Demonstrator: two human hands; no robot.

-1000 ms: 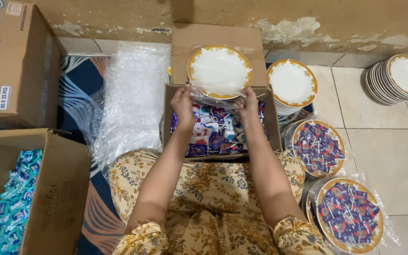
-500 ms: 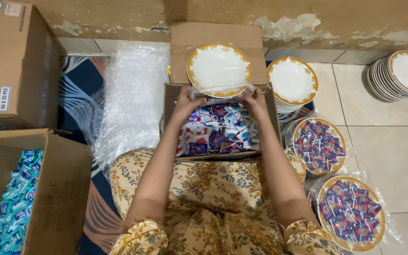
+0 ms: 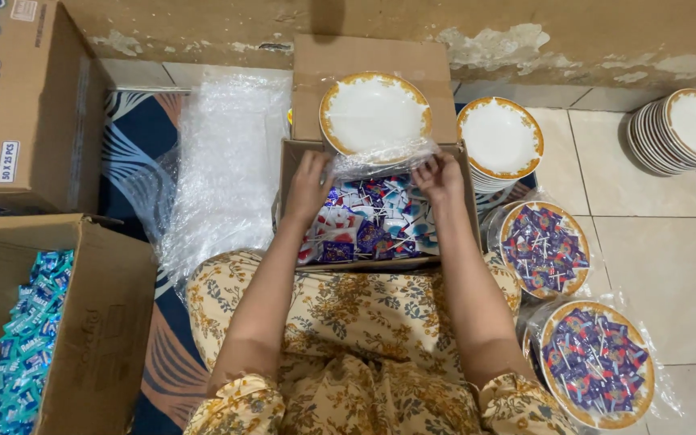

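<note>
A white plate with a gold rim (image 3: 374, 113) rests on the far flap of an open cardboard box (image 3: 293, 165) in front of me, half inside a clear plastic bag (image 3: 380, 158). My left hand (image 3: 309, 184) and my right hand (image 3: 438, 177) each pinch the near edge of that bag, just above the box. The box holds several small blue, red and white wrapped sweets (image 3: 372, 221).
A stack of gold-rimmed plates (image 3: 499, 138) stands right of the box, another stack (image 3: 682, 129) at the far right. Two bagged plates filled with sweets (image 3: 544, 248) (image 3: 596, 362) lie on the tiles. Bubble wrap (image 3: 219, 173) lies left; two cartons (image 3: 18, 105) (image 3: 82, 322) stand further left.
Both hands have dropped slightly toward me along the bag's near edge, and the bag now sits lower around the plate. The plate itself has stayed on the box flap.
</note>
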